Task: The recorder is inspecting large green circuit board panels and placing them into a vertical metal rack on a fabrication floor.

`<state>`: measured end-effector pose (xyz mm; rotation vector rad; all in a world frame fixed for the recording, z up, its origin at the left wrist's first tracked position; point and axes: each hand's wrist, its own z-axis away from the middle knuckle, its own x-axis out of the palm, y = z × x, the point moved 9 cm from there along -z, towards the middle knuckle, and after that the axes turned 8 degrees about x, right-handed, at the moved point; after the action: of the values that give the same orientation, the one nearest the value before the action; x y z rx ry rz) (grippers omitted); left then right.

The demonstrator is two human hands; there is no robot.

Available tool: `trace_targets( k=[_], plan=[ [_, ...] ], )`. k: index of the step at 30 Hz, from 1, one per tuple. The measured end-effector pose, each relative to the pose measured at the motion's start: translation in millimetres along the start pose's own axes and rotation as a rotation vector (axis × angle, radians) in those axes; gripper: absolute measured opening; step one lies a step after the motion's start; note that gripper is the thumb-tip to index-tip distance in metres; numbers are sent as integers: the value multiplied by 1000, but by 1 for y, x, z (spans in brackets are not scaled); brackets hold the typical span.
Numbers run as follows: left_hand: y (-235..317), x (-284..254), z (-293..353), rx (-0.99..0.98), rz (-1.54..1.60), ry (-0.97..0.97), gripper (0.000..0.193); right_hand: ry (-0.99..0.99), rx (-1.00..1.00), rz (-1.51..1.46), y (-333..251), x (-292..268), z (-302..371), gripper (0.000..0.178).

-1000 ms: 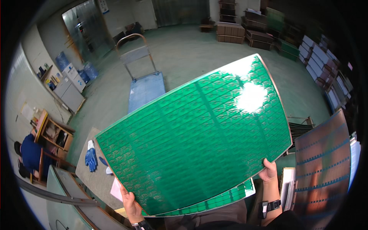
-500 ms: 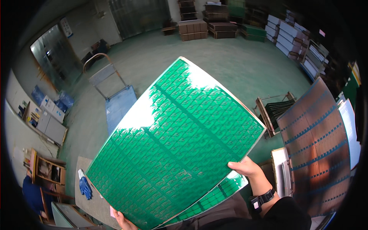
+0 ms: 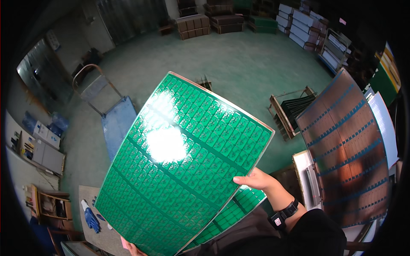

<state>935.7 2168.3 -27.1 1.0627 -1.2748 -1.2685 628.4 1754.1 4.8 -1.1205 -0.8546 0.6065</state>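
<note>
A large green circuit board panel point(image 3: 183, 170), printed with rows of small repeated units, is held up tilted in front of me. A bright glare spot covers part of its upper left. My right hand point(image 3: 256, 179) grips its right edge, thumb on the face and fingers hidden behind. Low on the left, my left hand point(image 3: 133, 249) is closed at the bottom corner, mostly hidden by the panel; a bit of pink point(image 3: 124, 243) shows beside it. Under the held panel, a second green panel point(image 3: 239, 207) lies near my lap.
Copper-coloured panels point(image 3: 346, 149) stand upright on the right, beside a wooden rack point(image 3: 288, 111). Blue-and-white gloves point(image 3: 90, 217) lie on a grey tabletop point(image 3: 87, 194) at lower left. Beyond are a blue platform trolley point(image 3: 117, 123), stacked brown boxes point(image 3: 193, 27) and white stacks point(image 3: 303, 32).
The held panel has shifted left and tilted, so its glare has shrunk and its printed units show more clearly. Both hands keep their grip. The whole view has turned slightly right.
</note>
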Motion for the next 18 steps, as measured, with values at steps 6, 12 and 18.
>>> trace_targets(
  k=[6,12,18],
  plan=[
    [-6,0,-1,-9,0,1,52,2,32,-20,3,-2,-3,51],
    [-10,3,-1,-14,29,1,52,27,-11,-90,6,-4,-7,54],
    [-21,15,2,-16,158,-12,52,20,9,-333,20,4,-16,48]
  ],
)
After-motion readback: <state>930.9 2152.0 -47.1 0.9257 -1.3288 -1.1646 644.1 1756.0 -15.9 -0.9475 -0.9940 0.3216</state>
